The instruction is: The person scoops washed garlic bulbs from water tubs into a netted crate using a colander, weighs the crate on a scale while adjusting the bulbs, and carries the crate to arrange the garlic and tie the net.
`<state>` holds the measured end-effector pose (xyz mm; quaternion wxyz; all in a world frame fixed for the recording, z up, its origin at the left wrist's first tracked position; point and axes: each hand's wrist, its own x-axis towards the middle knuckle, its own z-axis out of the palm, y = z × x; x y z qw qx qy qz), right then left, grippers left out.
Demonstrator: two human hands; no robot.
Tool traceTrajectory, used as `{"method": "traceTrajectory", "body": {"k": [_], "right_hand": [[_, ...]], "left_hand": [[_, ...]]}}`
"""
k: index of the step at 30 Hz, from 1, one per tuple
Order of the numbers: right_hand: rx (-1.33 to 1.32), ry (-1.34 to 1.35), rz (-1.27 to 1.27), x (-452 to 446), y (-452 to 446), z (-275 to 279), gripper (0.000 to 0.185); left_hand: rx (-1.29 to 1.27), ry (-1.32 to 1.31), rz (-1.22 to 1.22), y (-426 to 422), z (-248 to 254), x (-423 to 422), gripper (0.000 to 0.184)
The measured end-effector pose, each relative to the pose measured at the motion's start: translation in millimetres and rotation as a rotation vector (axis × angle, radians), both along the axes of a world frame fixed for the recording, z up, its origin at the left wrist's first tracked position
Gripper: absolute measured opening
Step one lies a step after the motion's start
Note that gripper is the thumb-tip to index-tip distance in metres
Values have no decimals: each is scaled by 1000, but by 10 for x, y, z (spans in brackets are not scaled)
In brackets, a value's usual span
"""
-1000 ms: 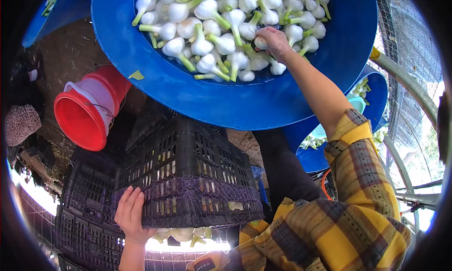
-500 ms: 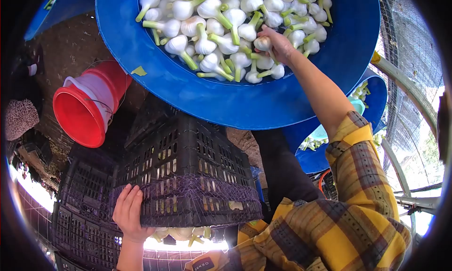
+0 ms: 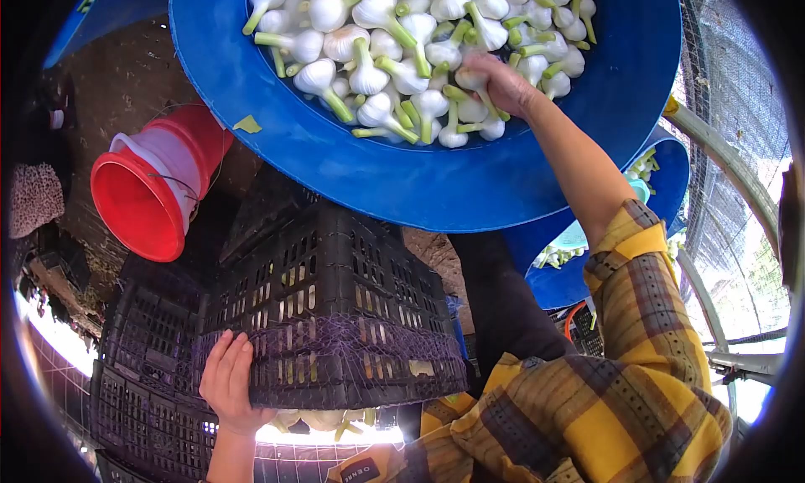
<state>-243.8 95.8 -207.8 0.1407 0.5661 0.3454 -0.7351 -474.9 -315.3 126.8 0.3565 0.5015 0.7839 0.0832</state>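
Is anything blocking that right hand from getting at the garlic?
Nothing visible is: the right hand is inside the tub, right among the garlic, with a bulb in its grasp.

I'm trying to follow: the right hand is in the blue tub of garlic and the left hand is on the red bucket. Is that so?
Not quite: the head view shows the left hand on the black crate, not the red bucket. The right hand is in the blue tub of garlic.
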Motion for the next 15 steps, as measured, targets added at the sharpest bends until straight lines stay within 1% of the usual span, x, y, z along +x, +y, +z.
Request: {"method": "traceTrajectory", "body": {"k": [1, 4, 7, 9, 11, 12, 15], "right_hand": [[109, -11, 3, -21, -57, 15, 44], [378, -24, 320, -34, -121, -121, 51], [510, -403, 707, -60, -50, -538, 54], [487, -189, 730, 146, -41, -782, 41], [-19, -170, -51, -70, -30, -430, 33], [-160, -109, 68, -71, 91, -350, 37], [-192, 19, 29, -70, 236, -5, 47]], "left_hand": [[2, 1, 2, -2, -2, 2, 66], [-1, -8, 11, 3, 0, -3, 67], [-9, -16, 9, 9, -1, -20, 69], [-13, -17, 7, 5, 2, -17, 69], [-10, -8, 14, 0, 1, -5, 69], [-4, -16, 18, -5, -1, 2, 68], [9, -28, 26, -20, 1, -7, 66]]}}
